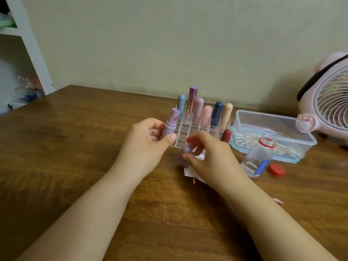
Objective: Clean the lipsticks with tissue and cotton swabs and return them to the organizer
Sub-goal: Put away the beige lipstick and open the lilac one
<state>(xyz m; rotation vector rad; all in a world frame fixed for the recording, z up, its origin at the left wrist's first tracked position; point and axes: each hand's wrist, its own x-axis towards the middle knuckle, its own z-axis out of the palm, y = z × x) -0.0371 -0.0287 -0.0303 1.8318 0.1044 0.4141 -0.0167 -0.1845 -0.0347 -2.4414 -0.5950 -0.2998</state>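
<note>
Our left hand (148, 136) grips the lilac lipstick (170, 123) upright, its long axis tilting slightly right, just in front of the clear organizer (197, 129). Our right hand (205, 153), just beside it to the right and lower, pinches the blurred lilac cap (185, 150) over the tissue (190, 171) on the worktop (75, 147). We judge capping comes next, so the cap must rise leftward onto the tube's top.

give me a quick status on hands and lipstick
Left hand grips open lilac lipstick. Right hand pinches its blurred cap over the tissue. Organizer front slots free, nothing blocking.

Organizer (195, 129) left of swab box (293, 129), bottle (259, 157) seemingly before it
</note>
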